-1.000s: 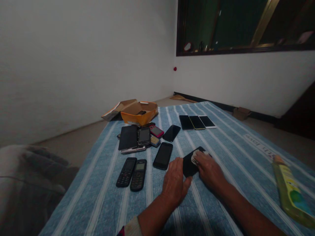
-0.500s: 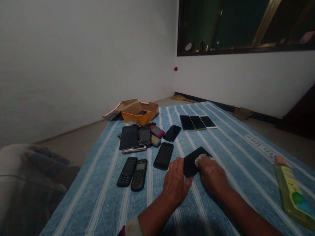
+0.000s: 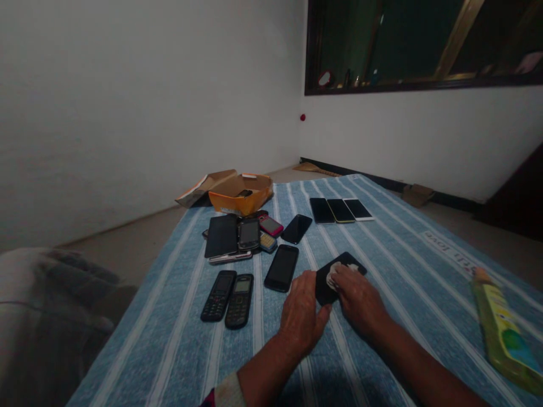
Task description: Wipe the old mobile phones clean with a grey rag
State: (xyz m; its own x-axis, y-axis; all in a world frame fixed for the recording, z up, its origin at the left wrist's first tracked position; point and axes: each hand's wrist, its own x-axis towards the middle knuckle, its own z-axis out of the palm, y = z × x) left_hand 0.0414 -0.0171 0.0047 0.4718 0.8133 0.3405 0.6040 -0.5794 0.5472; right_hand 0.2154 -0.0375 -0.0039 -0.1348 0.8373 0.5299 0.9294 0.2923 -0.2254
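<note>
In front of you, the flat black rectangular device with rounded corners (image 3: pixel 322 287) lies slanted on the blue cloth with white stripes (image 3: pixel 173 316), in the space between your two hands. Your left hand (image 3: pixel 300 316) is open, with the thumb apart from the fingers, and it rests at the left end and the near edge of this device. Your right hand (image 3: pixel 360 298) has its fingers closed on a small crumpled white wad, tissue or cloth, I cannot tell which (image 3: pixel 333 277), and it presses this wad upon the dark face of the device. Just beside your left hand, a black smartphone with rounded corners (image 3: pixel 281 268) lies face up, and behind it is another glossy black smartphone (image 3: pixel 297 229). More to the left, two black keypad phones, one (image 3: pixel 218 296) and the other (image 3: pixel 240 302), lie side by side. Behind these there is a pile, where you can see a dark flat rectangular object (image 3: pixel 221 236) and a pink phone with a grey screen (image 3: pixel 271 226). An open orange cardboard box (image 3: pixel 237 203) stands behind the pile. Farther back, to the right, three slim dark-screened phones (image 3: pixel 340 211) make a neat row. Near the right edge lies a transparent bottle with yellow-green liquid (image 3: pixel 494 325).
</note>
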